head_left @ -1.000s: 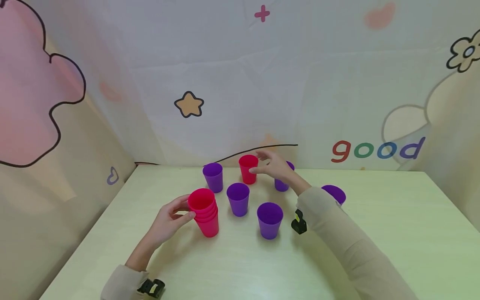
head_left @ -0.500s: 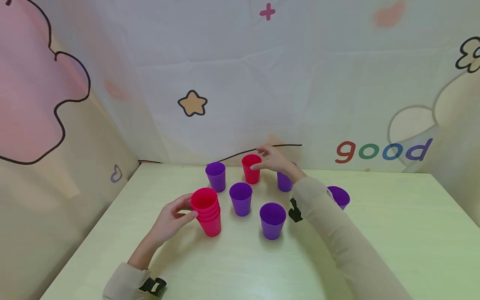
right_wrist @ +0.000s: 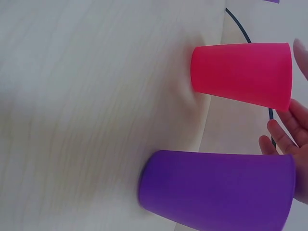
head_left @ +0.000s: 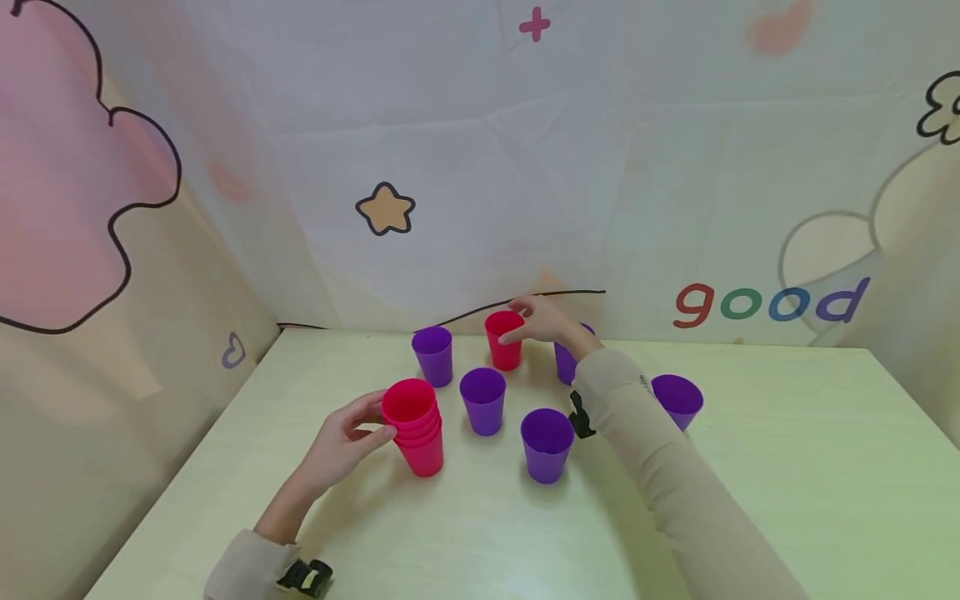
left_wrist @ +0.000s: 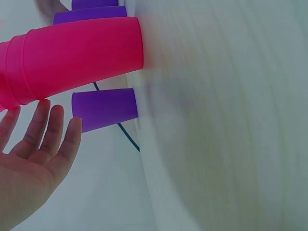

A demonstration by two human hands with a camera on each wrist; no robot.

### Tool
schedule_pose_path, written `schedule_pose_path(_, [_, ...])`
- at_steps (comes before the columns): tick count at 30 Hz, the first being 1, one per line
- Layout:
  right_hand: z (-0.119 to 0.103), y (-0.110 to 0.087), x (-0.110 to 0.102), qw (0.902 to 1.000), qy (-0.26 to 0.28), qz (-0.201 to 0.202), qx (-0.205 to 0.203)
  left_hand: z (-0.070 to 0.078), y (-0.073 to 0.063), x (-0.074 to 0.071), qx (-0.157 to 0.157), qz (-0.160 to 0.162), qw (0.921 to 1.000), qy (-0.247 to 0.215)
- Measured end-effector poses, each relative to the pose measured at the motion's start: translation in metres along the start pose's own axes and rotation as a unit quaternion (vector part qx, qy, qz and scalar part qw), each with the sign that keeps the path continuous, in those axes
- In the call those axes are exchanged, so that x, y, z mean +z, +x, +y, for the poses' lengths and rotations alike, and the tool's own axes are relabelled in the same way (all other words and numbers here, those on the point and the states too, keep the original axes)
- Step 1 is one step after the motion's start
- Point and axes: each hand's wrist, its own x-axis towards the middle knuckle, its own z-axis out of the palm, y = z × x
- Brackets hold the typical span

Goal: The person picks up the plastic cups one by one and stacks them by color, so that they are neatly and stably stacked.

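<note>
So the lone red cup (head_left: 504, 355) is being reached for at the back of the counter (head_left: 480, 542), where it's standing upright. Its rim is being straddled by the right hand (head_left: 546, 321), thumb in front, fingers behind; that grip is looking fairly loose, and whether the cup is actually being pinched can't be told.

Not much is changing, tbh. Compared with a second ago, the right hand is being brought slightly further over the rim, and more of the far-right purple cup (head_left: 681, 400) is being uncovered by the sleeve (head_left: 660, 467). Probably a hold is just being settled, since no lifting is being seen.

Nearer the front, the stack of red cups (head_left: 418, 433) is being held upright on the counter by the left hand (head_left: 337, 442), its grip partly closed, thumb and fingertips touching near the rims.

Further out, four more purple cups (head_left: 483, 407) are being left standing apart, the back-right one being partly hidden by the right arm.
</note>
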Motion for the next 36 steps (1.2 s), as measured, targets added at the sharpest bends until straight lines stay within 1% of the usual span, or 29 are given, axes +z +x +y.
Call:
schedule_pose_path(6, [0.0,0.001,0.001,0.9999,-0.003,0.004,-0.01,0.0,0.0,0.0,0.014,-0.001,0.9999,-0.002])
schedule_pose_path(11, [0.0,-0.001,0.002,0.9998,-0.011,0.012,-0.013,0.001,0.0,0.001,0.015,-0.004,0.9999,-0.004])
schedule_pose_path(20, [0.001,-0.004,0.003,0.9997,0.002,0.021,0.01,0.003,0.0,0.003,0.009,-0.004,0.9999,-0.007])
schedule_pose_path(30, [-0.008,-0.011,-0.004,0.9995,0.009,0.029,-0.011,0.003,0.0,0.003,0.01,-0.002,0.9999,-0.005])
schedule_pose_path(36, [-0.016,-0.019,-0.008,0.9983,0.034,0.039,-0.027,0.001,-0.001,0.002,0.003,0.002,1.0,-0.003])
